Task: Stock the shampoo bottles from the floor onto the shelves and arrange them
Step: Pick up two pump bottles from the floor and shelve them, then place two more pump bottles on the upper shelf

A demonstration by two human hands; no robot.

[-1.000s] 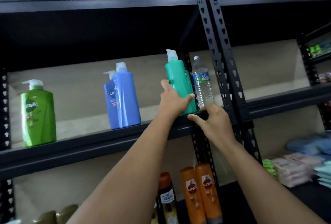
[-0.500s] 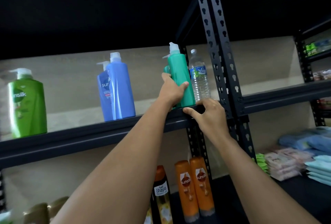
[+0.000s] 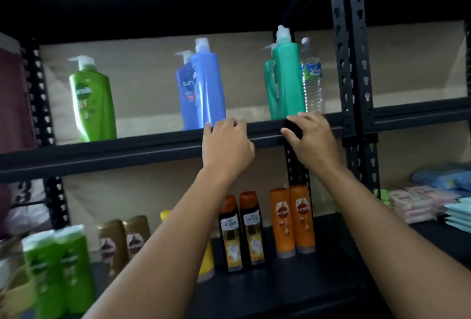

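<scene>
Released since half a second ago, the tall teal plastic pump bottle [image 3: 288, 79] stands at the black metal shelf's front edge [image 3: 153, 148], touching the clear ribbed water bottle [image 3: 312, 81]. Your left hand [image 3: 226, 148] and right hand [image 3: 312, 140] rest there with loose fingers, holding nothing. Smooth, top-heavy bottles tip: steady the base and push it back.

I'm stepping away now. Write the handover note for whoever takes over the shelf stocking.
Left hand and right hand: both rest on the front edge of the upper shelf, holding nothing.
Placed: teal pump bottles beside the water bottle, blue pump bottles, green pump bottle.
Left: the floor is out of view; check there for more bottles, then straighten rows.
</scene>
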